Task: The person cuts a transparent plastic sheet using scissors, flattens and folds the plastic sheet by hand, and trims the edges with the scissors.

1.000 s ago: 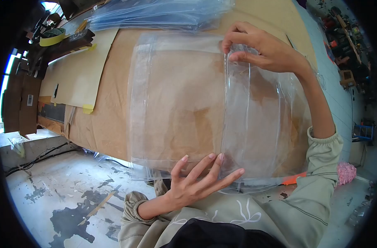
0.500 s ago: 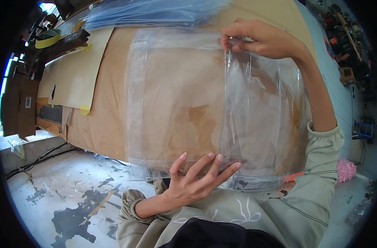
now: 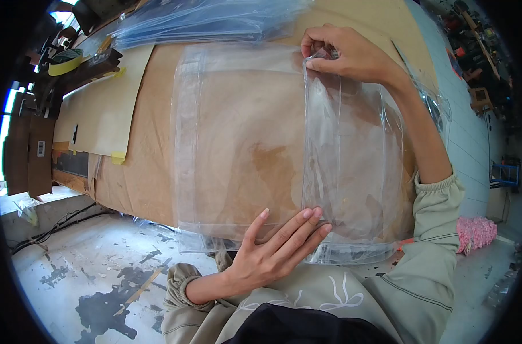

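Observation:
A large clear plastic sheet with seamed edges lies over the brown paper-covered table, its right part folded over in layers. My right hand pinches the upper end of the fold between thumb and fingers. At the near edge, my left hand lies flat on the plastic with fingers outstretched, the fingertips at the lower end of the same fold. The fold runs nearly straight between the two hands.
A stack of bluish clear plastic sheets lies at the far side. To the left are a taped paper sheet, a roll of yellow tape and a cardboard box. Something pink and fluffy is at the right.
My right hand has shifted slightly left with the upper end of the fold. My left hand's fingers have drawn closer together and moved a little right along the near edge.

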`<act>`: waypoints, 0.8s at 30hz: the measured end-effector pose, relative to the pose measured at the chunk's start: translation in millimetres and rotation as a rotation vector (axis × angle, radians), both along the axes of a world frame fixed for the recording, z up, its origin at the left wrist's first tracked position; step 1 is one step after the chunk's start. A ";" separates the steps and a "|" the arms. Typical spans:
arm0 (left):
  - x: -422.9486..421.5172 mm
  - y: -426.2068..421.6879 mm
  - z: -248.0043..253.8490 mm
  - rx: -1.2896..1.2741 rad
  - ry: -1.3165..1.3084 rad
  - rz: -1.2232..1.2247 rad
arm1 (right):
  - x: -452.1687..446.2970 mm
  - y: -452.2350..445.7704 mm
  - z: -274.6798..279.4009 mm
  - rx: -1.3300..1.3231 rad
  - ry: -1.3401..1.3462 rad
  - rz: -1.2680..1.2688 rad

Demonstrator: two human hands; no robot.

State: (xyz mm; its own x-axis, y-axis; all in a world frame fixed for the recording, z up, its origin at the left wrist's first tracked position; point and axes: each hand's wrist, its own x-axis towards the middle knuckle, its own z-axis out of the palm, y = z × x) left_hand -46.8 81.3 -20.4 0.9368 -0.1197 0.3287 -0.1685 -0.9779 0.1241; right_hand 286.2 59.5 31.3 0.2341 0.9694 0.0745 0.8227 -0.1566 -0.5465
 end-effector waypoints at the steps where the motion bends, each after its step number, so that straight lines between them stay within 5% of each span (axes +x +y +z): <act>1: 0.2 0.2 0.5 0.004 -0.002 -0.003 | -1.1 -0.1 0.9 -0.011 0.013 -0.013; 17: 0.1 -0.5 5.2 -0.023 0.030 -0.018 | 3.0 -2.8 -7.6 0.170 -0.098 0.165; 24: 1.7 -2.6 10.6 -0.048 0.029 0.012 | 6.3 0.0 13.6 -0.074 -0.093 0.242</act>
State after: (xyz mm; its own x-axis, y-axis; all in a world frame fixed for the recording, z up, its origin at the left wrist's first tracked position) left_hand -45.1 78.7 -9.8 0.9472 -0.0930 0.3070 -0.1523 -0.9726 0.1755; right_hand 292.5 59.5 44.8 -0.0099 0.9999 0.0115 0.8873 0.0141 -0.4610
